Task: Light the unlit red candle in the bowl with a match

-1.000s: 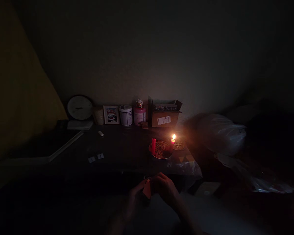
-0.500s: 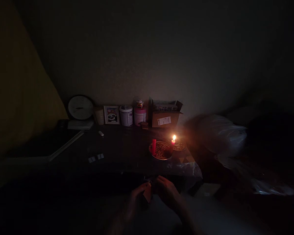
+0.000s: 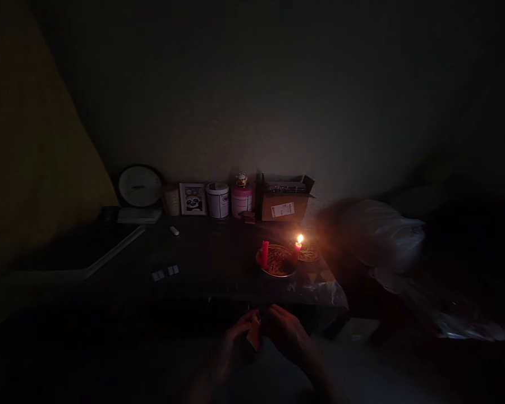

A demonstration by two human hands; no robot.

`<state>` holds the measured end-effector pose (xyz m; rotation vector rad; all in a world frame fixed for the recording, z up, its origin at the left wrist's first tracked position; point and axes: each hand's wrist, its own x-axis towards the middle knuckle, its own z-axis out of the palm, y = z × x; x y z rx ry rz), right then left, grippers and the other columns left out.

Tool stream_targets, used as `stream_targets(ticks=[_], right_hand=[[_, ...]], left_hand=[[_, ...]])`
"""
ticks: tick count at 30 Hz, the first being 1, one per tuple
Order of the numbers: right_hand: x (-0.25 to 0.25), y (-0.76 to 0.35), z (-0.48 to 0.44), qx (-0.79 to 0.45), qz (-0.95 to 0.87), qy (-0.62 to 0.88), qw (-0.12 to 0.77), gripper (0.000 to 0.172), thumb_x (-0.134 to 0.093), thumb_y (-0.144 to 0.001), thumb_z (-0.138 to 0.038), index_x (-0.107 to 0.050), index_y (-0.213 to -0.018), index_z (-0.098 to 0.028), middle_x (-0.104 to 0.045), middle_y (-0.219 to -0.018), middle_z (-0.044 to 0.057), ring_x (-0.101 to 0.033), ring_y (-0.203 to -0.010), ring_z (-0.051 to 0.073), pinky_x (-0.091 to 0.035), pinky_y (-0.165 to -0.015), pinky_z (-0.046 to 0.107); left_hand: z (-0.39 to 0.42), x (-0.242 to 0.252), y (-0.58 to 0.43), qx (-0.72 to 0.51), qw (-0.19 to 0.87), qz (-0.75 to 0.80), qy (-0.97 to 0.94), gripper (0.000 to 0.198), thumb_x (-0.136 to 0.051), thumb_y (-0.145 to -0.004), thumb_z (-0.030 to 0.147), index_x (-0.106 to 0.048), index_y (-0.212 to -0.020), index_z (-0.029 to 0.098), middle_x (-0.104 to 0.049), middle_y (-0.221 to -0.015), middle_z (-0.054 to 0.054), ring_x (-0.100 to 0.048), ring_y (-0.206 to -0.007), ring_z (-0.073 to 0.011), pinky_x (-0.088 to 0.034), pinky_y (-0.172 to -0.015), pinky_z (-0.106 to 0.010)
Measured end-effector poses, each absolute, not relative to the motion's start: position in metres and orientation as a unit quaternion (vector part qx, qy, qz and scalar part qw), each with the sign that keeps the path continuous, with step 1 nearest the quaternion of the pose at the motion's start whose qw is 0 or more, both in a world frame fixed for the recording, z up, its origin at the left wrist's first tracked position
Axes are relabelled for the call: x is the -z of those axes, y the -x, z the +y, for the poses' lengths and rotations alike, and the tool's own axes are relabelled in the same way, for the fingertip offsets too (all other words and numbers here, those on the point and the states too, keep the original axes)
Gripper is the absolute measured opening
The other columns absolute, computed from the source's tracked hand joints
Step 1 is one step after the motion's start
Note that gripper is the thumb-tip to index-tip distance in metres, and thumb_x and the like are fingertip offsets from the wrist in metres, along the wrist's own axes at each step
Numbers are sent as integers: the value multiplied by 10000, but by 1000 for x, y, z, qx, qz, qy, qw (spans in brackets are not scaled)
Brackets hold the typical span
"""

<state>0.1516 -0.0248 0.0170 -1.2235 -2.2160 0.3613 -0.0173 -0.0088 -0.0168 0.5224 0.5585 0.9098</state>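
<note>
In the dim candlelight, my left hand (image 3: pixel 237 328) pinches a small folded triangular piece (image 3: pixel 254 335), orange-brown and probably paper. Its tip points up by my fingertips. Right beside it, my right hand (image 3: pixel 288 332) is closed, fingers bent toward the triangle's upper end; what they grip is hidden in shadow. Both hands are low, in front of the dark table's (image 3: pixel 219 283) near edge. Beyond them stands a round metal-rimmed tray (image 3: pixel 278 274) filled with small dark bits. An unlit red candle (image 3: pixel 265 254) rises at its left side and a lit red candle (image 3: pixel 298 248) at its right.
Two triangular pieces (image 3: pixel 327 275) lie near the table's right corner, by a plate of thin strands (image 3: pixel 308 253). Along the wall stand a clock (image 3: pixel 139 186), a panda picture frame (image 3: pixel 193 199), two tins (image 3: pixel 217 200) and a cardboard box (image 3: pixel 284 207). Plastic bags (image 3: pixel 382 233) sit right.
The view has shifted very slightly, so the table things appear a little lower. Both hands stay by the folded triangle, with only small finger movement.
</note>
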Motion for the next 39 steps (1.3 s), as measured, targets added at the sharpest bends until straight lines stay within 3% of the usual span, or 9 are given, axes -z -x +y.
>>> stream_targets(ticks=[5, 10, 16, 22, 32, 39], right_hand=[[-13, -156, -22, -140, -820, 459, 312, 99, -468, -867, -140, -542, -893, -200, -572, -814, 7, -515, -699, 114, -377, -619, 216], [-12, -158, -17, -233, -762, 468, 383, 130, -493, -847, -186, -604, -913, -191, -559, -830, 21, -551, -693, 117, -433, -611, 215], [-26, -152, -25, -334, -667, 488, 454, 74, -549, -780, -240, -588, -761, -181, -554, -754, -2, -551, -720, 134, -452, -638, 228], [-31, -144, -27, -495, -520, 500, 485, 276, -628, -749, -444, -575, -780, -175, -558, -634, -36, -563, -589, 125, -463, -539, 231], [-23, -149, -19, -519, -452, 480, 544, 321, -730, -649, -449, -582, -752, -184, -578, -624, -46, -535, -547, 102, -446, -500, 212], [-30, -146, -23, -509, -476, 474, 538, 296, -711, -675, -430, -604, -800, -185, -626, -716, -13, -582, -643, 132, -484, -585, 240]], left_hand=[[-5, 23, 15, -448, 820, 275, -226, 203, -623, -699, 149, -727, -870, 182, -723, -913, -64, -633, -883, -193, -413, -845, -266], [-5, 20, 17, -469, 822, 259, -192, 233, -602, -741, 167, -705, -950, 188, -725, -943, -67, -644, -886, -189, -438, -816, -269], [-8, 14, 20, -465, 838, 236, -158, 254, -547, -769, 122, -690, -971, 180, -734, -924, -72, -666, -814, -173, -469, -739, -272], [-14, 2, 21, -457, 848, 217, -157, 290, -521, -788, 136, -646, -1043, 194, -720, -971, -74, -666, -816, -193, -473, -763, -328], [-17, -1, 31, -440, 858, 198, -176, 379, -544, -799, 181, -564, -1174, 233, -689, -999, -64, -656, -812, -193, -453, -807, -352], [-16, -4, 33, -435, 859, 207, -173, 378, -559, -796, 182, -559, -1167, 249, -674, -1013, -40, -658, -802, -185, -469, -766, -335]])
